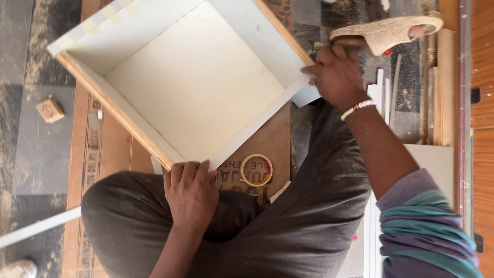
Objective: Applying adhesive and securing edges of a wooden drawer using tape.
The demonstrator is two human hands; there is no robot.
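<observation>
You are sitting cross-legged on a flattened brown cardboard sheet [110,149] spread over a dark tiled floor [31,134] that is dusted with sawdust, thickest along the left edge. A strip of reddish wood [483,67] runs down the far right of the view.

One open box [193,77] lies in front of your knees: white laminate inside, with raw plywood edges showing along its left and upper right sides. It sits tilted, one corner pointing toward you.

Your left hand [190,193] is closed over the near corner of the box, fingers curled onto the white rim strip. Your right hand [337,77] grips the right corner, fingers bent around the end of the same strip, where a pale flap of laminate sticks out; I cannot tell whether it also holds a tool. A beaded bracelet [358,108] circles that wrist.

One roll of tape [256,170] lies flat on the cardboard between your knees, just below the box and apart from both hands. One small wooden block [50,110] rests on the floor at left, well away. Several thin white strips [383,95] lie bunched beside your right hand, and one long white strip [38,226] lies at lower left. One woven sandal [388,32] sits just above your right hand.
</observation>
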